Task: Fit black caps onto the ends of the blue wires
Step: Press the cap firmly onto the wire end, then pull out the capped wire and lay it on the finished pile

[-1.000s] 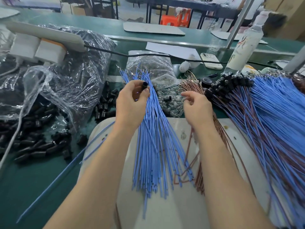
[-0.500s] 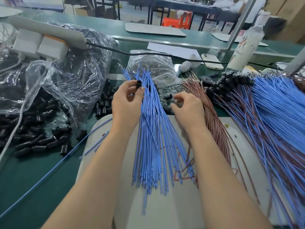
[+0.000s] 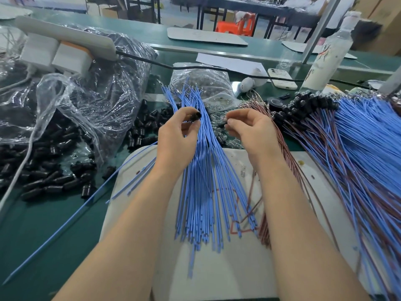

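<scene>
Head view: left hand (image 3: 175,137) pinches stubby, seemingly rubbery black cap (image 3: 196,115).

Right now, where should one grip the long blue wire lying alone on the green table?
Probably near its upper end, pinched from above: the long blue wire lies flat, and that end rests on the white board, close beside the left hand.
</scene>
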The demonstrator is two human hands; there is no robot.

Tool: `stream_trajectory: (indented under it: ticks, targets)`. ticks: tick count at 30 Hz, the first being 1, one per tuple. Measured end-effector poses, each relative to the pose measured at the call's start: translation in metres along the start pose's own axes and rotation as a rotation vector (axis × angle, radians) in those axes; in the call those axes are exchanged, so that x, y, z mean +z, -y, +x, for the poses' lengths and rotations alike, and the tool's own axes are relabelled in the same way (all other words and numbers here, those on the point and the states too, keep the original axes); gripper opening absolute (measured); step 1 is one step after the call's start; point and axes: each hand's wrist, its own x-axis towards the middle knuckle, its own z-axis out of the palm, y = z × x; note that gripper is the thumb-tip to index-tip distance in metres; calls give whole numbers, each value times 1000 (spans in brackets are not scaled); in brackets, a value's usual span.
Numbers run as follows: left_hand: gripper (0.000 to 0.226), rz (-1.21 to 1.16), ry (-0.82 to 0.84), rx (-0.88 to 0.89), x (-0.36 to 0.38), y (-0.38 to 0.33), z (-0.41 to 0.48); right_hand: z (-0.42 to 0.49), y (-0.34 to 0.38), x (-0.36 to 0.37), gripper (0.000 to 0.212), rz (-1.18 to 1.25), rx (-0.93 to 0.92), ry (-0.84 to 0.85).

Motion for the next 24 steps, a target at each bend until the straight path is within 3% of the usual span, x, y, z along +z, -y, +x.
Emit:
stream_trajectory:
  ticks: [11, 19, 24]
  targets:
    - [19, -29, 31, 9, 0, 1, 1, -5, 7, 4, 18, 64, -72, 77]
    - [18, -53, 19, 26, 1, -1, 0, -11, 9, 20, 11, -142, -195, 22]
    - [21, 89, 37, 123, 4, -1, -6, -17, 6, 34, 11, -341, -296, -37]
